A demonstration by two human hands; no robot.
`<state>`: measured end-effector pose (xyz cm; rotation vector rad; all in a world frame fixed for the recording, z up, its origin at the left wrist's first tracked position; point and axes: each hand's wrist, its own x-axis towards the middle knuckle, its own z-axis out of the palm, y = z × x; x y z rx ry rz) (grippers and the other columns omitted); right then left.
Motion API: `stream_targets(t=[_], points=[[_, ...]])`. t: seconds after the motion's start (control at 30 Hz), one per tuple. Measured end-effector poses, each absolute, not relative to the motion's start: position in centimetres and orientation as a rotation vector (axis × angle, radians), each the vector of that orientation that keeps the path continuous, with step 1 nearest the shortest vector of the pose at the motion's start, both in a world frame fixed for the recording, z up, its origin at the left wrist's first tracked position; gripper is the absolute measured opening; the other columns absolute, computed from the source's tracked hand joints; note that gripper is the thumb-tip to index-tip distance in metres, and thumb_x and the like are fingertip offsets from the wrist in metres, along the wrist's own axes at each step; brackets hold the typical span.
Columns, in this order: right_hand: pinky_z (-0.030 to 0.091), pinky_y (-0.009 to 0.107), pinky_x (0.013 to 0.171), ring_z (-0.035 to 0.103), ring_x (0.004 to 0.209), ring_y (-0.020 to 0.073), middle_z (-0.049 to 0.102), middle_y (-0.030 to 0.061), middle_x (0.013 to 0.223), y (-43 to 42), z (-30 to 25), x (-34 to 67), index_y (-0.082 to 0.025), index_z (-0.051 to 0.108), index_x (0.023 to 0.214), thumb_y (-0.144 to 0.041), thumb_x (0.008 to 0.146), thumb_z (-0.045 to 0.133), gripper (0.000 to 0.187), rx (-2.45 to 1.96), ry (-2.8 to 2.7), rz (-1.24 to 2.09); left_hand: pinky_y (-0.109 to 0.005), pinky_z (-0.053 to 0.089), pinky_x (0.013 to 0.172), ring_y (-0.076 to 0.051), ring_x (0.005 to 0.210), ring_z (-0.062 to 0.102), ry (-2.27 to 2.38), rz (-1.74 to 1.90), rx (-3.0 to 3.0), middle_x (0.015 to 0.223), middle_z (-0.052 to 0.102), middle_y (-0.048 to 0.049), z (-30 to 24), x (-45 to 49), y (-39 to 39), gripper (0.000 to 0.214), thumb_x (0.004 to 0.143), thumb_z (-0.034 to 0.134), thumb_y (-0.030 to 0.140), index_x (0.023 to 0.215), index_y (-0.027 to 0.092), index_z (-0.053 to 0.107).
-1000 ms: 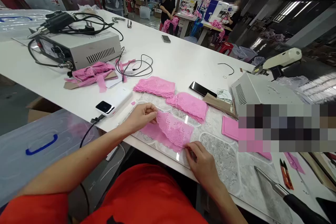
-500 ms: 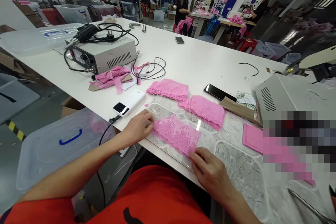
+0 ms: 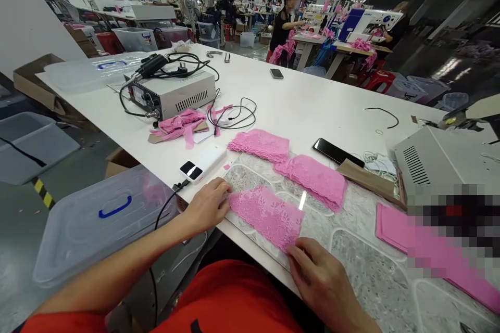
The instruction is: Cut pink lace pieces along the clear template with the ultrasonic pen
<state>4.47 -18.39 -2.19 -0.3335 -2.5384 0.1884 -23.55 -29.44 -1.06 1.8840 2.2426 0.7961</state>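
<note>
A pink lace piece (image 3: 267,216) lies flat on the grey patterned mat (image 3: 363,265) near the table's front edge. At its left end is my left hand (image 3: 209,203), fingers curled and pinched at the lace's edge. My right hand (image 3: 324,276) pinches the lower right corner between thumb and forefinger. Just beyond the lace are two stacks of similar pieces, a farther lace stack (image 3: 258,144) and a nearer lace stack (image 3: 312,179). Folded pink fabric (image 3: 392,226) lies off to the right, partly hidden by blurring.
A white power bank (image 3: 203,162) with a cable sits left of the mat. Behind it stand a grey control box (image 3: 175,94) and pink scraps (image 3: 179,124). A black phone (image 3: 338,152) and brown cardboard (image 3: 369,179) lie beyond the stacks. A lidded plastic bin (image 3: 105,223) is below left.
The view has tilted up, so everything appears lower and slightly to the right. Both hands keep to the ends of the same lace piece, which stays in place on the mat.
</note>
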Motion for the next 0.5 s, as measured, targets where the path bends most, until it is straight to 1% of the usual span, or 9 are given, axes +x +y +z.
stream_targets(t=[0.07,0.17,0.23,0.37,0.43,0.5], points=[[0.053,0.024,0.059,0.062,0.067,0.0136,0.064,0.0064,0.083,-18.4,-2.4,4.5,-0.018,0.061,0.093,-0.013,0.087,0.050,0.013,-0.339,-2.541,0.206,-0.032,0.047,0.080,-0.019,0.091,0.055,2.151,0.796,2.009,0.105,0.055,-0.0084,-1.0,-24.0,-29.8,0.017,0.090,0.047,0.018,0.102,0.018,0.058],[0.053,0.023,0.060,0.063,0.067,0.0130,0.065,0.0051,0.082,-18.2,-2.9,4.5,-0.020,0.060,0.093,-0.011,0.087,0.049,0.016,-0.322,-2.522,0.226,-0.031,0.047,0.081,-0.018,0.091,0.055,1.996,0.740,2.198,0.112,0.055,-0.0080,-1.2,-24.9,-30.2,0.017,0.096,0.047,0.026,0.103,0.022,0.062],[0.052,0.022,0.060,0.063,0.066,0.0122,0.065,0.0039,0.080,-17.9,-2.6,4.4,-0.021,0.059,0.091,-0.010,0.088,0.047,0.017,-0.329,-2.524,0.300,-0.029,0.047,0.079,-0.017,0.089,0.056,1.944,0.706,2.256,0.110,0.056,-0.0080,-1.2,-25.5,-30.2,0.020,0.098,0.044,0.027,0.100,0.022,0.063],[0.048,0.019,0.054,0.057,0.061,0.0094,0.061,0.0017,0.076,-16.4,0.5,3.9,-0.021,0.057,0.081,-0.016,0.090,0.046,0.016,-0.477,-2.588,0.662,-0.026,0.046,0.079,-0.016,0.088,0.057,1.774,0.687,2.225,0.104,0.058,-0.0077,0.4,-26.2,-29.2,0.027,0.100,0.036,0.023,0.091,0.018,0.060],[0.044,0.020,0.051,0.051,0.056,0.0087,0.058,0.0001,0.071,-14.8,2.6,3.3,-0.021,0.056,0.075,-0.023,0.091,0.046,0.019,-0.582,-2.594,0.800,-0.024,0.047,0.080,-0.014,0.086,0.058,1.708,0.700,2.156,0.100,0.059,-0.0064,1.9,-26.7,-28.1,0.025,0.098,0.037,0.022,0.086,0.018,0.058],[0.043,0.022,0.051,0.050,0.056,0.0095,0.058,0.0000,0.068,-12.5,4.2,2.2,-0.020,0.057,0.073,-0.030,0.090,0.048,0.022,-0.688,-2.579,0.881,-0.023,0.047,0.076,-0.014,0.082,0.058,1.738,0.686,2.113,0.093,0.060,-0.0047,3.5,-27.8,-26.4,0.023,0.095,0.040,0.021,0.081,0.017,0.058]])
